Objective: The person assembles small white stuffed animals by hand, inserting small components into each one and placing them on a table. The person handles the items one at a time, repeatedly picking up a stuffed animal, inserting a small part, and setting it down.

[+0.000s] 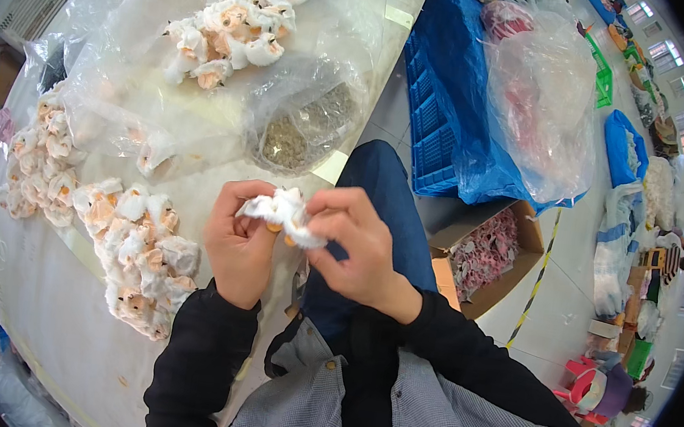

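Over the table's near right edge, a small white fluffy plush piece (pixel 287 209) with orange-yellow bits is held between both hands. My left hand (pixel 241 245) pinches it from the left, its fingers closed. From the right, my right hand (pixel 361 248) grips it with thumb and fingers pressed together. To the left of my left hand lies a pile of white and peach plush pieces (pixel 141 250) on the pale table (pixel 75 300). A second cluster of similar pieces (pixel 46 152) sits farther left.
Clear plastic sheeting (pixel 136 9) spreads over the far table, with another plush heap (pixel 232 29) there. Beside that heap is a clear bag of brownish grains (pixel 287 140). On the right stand a blue crate (pixel 429 130) with bags and a carton (pixel 513 277) of pink scraps.
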`<state>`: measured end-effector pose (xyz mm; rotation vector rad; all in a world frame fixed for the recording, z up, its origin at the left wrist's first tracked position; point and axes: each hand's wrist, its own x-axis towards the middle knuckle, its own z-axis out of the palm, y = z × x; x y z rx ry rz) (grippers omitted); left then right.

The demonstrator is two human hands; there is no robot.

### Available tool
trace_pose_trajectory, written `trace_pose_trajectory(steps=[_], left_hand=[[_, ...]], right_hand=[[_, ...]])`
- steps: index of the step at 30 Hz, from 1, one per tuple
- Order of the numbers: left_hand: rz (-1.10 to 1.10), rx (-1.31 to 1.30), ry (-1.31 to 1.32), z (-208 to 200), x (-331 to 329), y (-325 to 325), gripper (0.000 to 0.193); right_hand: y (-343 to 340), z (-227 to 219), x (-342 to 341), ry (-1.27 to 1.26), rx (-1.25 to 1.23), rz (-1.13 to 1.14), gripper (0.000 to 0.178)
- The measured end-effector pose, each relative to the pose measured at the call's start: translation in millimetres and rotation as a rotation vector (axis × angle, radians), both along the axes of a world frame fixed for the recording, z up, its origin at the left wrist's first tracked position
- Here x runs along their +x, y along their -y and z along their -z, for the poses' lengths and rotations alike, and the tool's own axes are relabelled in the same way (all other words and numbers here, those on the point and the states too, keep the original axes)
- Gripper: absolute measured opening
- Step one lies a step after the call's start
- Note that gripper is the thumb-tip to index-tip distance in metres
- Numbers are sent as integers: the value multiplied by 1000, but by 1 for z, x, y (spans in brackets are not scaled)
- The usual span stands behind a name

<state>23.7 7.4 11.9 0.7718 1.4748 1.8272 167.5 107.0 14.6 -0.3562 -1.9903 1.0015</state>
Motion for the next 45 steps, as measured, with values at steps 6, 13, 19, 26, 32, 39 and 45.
trace_pose_trajectory(steps=[6, 13, 19, 26, 32, 39, 45], left_hand=[[-33, 59, -148, -18, 4, -5, 35], [224, 97, -569, -14, -18, 3, 28], [-2, 130, -383, -9, -1, 5, 29], [124, 130, -218, -8, -3, 4, 27], [173, 74, -288, -12, -4, 6, 25], [228, 15, -68, -12, -1, 7, 32], [346, -11, 80, -11, -3, 7, 37]], right_hand=[[3, 0, 3, 31, 71, -26, 27], [2, -7, 11, -6, 26, -63, 30], [5, -19, 12, 15, 98, -114, 25], [-10, -32, 18, 20, -68, -48, 17], [-12, -35, 13, 116, -210, -40, 15], [-25, -30, 15, 162, -726, -312, 18], [-32, -30, 14, 170, -967, -449, 19]])
